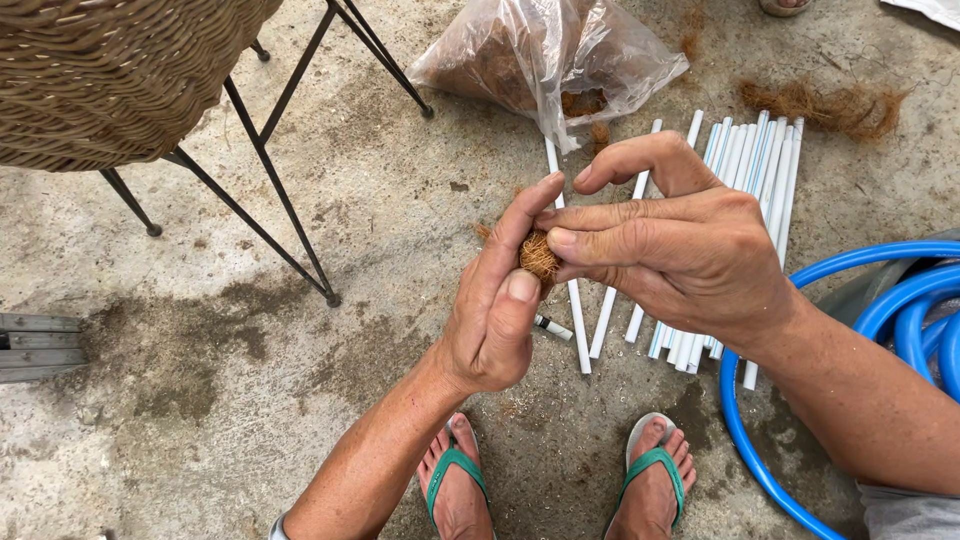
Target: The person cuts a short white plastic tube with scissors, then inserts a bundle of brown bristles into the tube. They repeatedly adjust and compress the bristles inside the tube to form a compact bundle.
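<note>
Stained concrete floor [200, 400], damp in patches; person standing over it in green flip-flops [655, 470], both hands raised in front of the body. Left hand [495, 310] is upright, fingers closed around a small wad of brown coconut fibre [539, 256], thumb lying along the side as a backstop. Right hand [680, 240] comes in from the side, its middle fingers pressed flat onto the wad, forefinger lifted clear; the wad is pinched between the two hands, seemingly so that the loose strands stay bunched rather than springing apart. Directly below the hands, a row of white plastic tubes [740, 170] lies side by side on the floor, a few stragglers angled away from the row, all within easy reach. A short white stub with a dark end [552, 327] lies just beside them. Beyond the tubes, a clear plastic bag [545, 55] sits slumped with its mouth open toward the person; it holds more of the same brown fibre, some spilling at the opening. A loose tuft of fibre [825, 105] lies apart to the right. Coiled blue hose [900, 300] at right; wicker chair on black metal legs [110, 70] at left.
</note>
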